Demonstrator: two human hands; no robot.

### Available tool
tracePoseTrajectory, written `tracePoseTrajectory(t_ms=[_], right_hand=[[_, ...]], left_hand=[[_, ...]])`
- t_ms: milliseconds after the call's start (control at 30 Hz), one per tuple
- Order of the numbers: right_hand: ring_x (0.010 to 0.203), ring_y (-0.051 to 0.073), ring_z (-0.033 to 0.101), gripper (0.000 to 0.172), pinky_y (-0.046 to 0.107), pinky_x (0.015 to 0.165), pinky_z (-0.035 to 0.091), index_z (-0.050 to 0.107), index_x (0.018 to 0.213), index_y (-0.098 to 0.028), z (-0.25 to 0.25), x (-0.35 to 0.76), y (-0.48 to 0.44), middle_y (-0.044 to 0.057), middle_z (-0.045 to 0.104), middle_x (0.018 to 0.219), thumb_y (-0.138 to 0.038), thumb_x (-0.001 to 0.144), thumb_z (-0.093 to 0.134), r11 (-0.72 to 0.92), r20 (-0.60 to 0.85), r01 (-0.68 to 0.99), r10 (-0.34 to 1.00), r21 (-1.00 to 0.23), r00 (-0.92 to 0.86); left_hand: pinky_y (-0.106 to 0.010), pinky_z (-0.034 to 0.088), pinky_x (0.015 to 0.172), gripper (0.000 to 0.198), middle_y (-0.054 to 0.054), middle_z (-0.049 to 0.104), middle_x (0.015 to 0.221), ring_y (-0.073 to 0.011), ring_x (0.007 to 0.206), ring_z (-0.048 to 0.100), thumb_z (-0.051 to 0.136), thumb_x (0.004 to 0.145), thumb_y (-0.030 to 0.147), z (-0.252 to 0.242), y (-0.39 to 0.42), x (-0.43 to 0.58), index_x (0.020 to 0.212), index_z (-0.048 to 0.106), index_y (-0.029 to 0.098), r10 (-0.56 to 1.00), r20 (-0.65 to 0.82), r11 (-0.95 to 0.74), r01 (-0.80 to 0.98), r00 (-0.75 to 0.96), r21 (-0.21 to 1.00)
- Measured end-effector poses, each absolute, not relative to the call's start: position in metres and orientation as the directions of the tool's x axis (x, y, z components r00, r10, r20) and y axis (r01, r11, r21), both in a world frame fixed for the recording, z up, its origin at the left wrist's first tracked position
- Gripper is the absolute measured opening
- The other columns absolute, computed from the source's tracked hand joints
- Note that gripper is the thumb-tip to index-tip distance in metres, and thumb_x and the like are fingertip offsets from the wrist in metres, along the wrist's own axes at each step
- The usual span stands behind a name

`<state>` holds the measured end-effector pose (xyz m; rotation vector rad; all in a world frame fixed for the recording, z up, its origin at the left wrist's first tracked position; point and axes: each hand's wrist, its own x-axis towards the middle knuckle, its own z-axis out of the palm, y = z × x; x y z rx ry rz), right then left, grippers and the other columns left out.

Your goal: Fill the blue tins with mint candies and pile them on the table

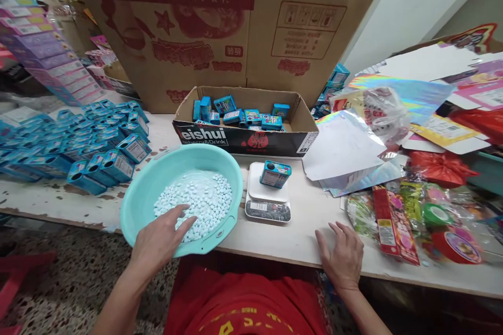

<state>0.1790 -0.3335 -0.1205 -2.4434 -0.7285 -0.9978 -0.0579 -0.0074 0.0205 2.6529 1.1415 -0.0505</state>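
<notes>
My left hand point(157, 236) reaches over the near rim of a turquoise plastic basin point(137, 196). Its thumb and fingers are apart, with the tips at the small pale blue candies point(202, 199) inside. On the table's front edge rests my right hand point(342, 252), fingers loosely spread and holding nothing. Between the hands, a small white kitchen scale point(255, 188) carries one blue candy box point(276, 174), which stands on its narrow side. The scale's display shows digits too small to read surely.
Behind the scale, an open carton point(251, 142) holds several blue boxes point(253, 116). Rows of blue boxes point(102, 138) stand at the left. A tall cardboard sheet point(259, 26) rises behind. Paper sheets point(341, 149) and packaged sweets point(396, 225) lie at the right.
</notes>
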Motion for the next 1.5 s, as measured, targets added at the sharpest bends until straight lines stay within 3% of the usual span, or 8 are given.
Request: tracePoseTrajectory(t_ms=[233, 400, 600, 800, 900, 1033, 1200, 1500], right_hand=[[0.100, 0.033, 0.055, 0.049, 0.043, 0.080, 0.045, 0.061, 0.100, -0.008, -0.116, 0.179, -0.334, 0.020, 0.061, 0.104, -0.051, 0.091, 0.039, -0.776, 0.737, 0.620, 0.350, -0.118, 0.579], [0.100, 0.033, 0.057, 0.045, 0.045, 0.082, 0.046, 0.061, 0.101, -0.010, -0.121, 0.184, -0.337, 0.019, 0.062, 0.104, -0.050, 0.089, 0.044, -0.739, 0.768, 0.667, 0.373, -0.093, 0.520], [0.102, 0.036, 0.056, 0.045, 0.048, 0.085, 0.046, 0.062, 0.099, -0.010, -0.130, 0.185, -0.341, 0.020, 0.061, 0.106, -0.051, 0.087, 0.048, -0.711, 0.749, 0.687, 0.373, -0.150, 0.549], [0.101, 0.033, 0.056, 0.051, 0.055, 0.088, 0.043, 0.061, 0.100, -0.013, -0.107, 0.196, -0.324, 0.019, 0.059, 0.105, -0.059, 0.086, 0.044, -0.580, 0.629, 0.642, 0.266, -0.501, 0.731], [0.108, 0.030, 0.052, 0.048, 0.049, 0.086, 0.046, 0.057, 0.111, -0.016, -0.076, 0.214, -0.288, 0.016, 0.057, 0.110, -0.053, 0.080, 0.057, -0.409, 0.542, 0.579, 0.215, -0.706, 0.812], [0.115, 0.028, 0.050, 0.073, 0.045, 0.090, 0.046, 0.045, 0.127, -0.018, -0.043, 0.240, -0.226, 0.016, 0.052, 0.125, -0.049, 0.067, 0.071, -0.162, 0.421, 0.494, 0.342, -0.854, 0.840], [0.078, 0.021, 0.061, 0.051, 0.039, 0.075, 0.050, 0.058, 0.100, -0.017, -0.018, 0.244, -0.187, 0.006, 0.065, 0.089, -0.050, 0.065, 0.072, -0.031, 0.216, 0.278, 0.546, -0.960, 0.810], [0.084, 0.020, 0.062, 0.035, 0.033, 0.077, 0.049, 0.060, 0.101, -0.021, 0.054, 0.160, -0.142, 0.004, 0.066, 0.094, -0.041, 0.073, 0.070, 0.193, 0.516, 0.548, 0.672, -0.814, 0.531]], left_hand=[[-0.040, 0.034, 0.102, 0.061, -0.010, 0.049, 0.138, -0.0296, 0.124, 0.045, 0.055, 0.078, 0.039, 0.022, 0.015, -0.028, 0.136, 0.045, 0.023, 0.234, -0.370, -0.880, 0.357, 0.899, 0.312], [-0.037, 0.038, 0.092, 0.029, -0.009, 0.059, 0.116, -0.0264, 0.105, 0.055, 0.047, 0.085, 0.028, 0.014, 0.012, -0.014, 0.107, 0.064, 0.025, 0.043, -0.392, -0.975, 0.124, 0.919, 0.186], [-0.033, 0.043, 0.074, 0.027, -0.012, 0.063, 0.095, -0.0254, 0.085, 0.060, 0.049, 0.080, 0.036, 0.019, 0.016, -0.031, 0.092, 0.065, 0.017, 0.248, -0.563, -0.950, 0.311, 0.789, 0.017], [-0.030, 0.040, 0.067, 0.019, -0.008, 0.063, 0.078, -0.0228, 0.076, 0.058, 0.046, 0.079, 0.029, 0.025, 0.025, -0.029, 0.085, 0.061, 0.018, 0.364, -0.535, -0.872, 0.481, 0.762, 0.092], [-0.024, 0.039, 0.059, 0.018, -0.002, 0.057, 0.067, -0.0154, 0.065, 0.053, 0.049, 0.080, 0.032, 0.029, 0.029, -0.026, 0.071, 0.057, 0.018, 0.446, -0.360, -0.685, 0.571, 0.819, 0.451], [-0.014, 0.022, 0.038, 0.022, 0.004, 0.044, 0.054, -0.0058, 0.041, 0.036, 0.060, 0.076, 0.038, 0.039, 0.024, -0.024, 0.073, 0.053, 0.018, 0.655, -0.338, 0.088, 0.377, 0.675, 0.922], [-0.011, 0.020, 0.030, 0.025, -0.002, 0.051, 0.058, -0.0046, 0.039, 0.041, 0.049, 0.085, 0.026, 0.047, 0.013, -0.017, 0.063, 0.045, 0.015, 0.702, -0.506, 0.676, -0.244, 0.502, 0.695], [-0.013, 0.014, 0.028, 0.043, 0.008, 0.030, 0.039, -0.0030, 0.029, 0.026, 0.054, 0.087, 0.041, 0.101, -0.004, 0.011, 0.055, 0.037, 0.018, 0.822, -0.218, 0.511, -0.512, 0.526, 0.691]])
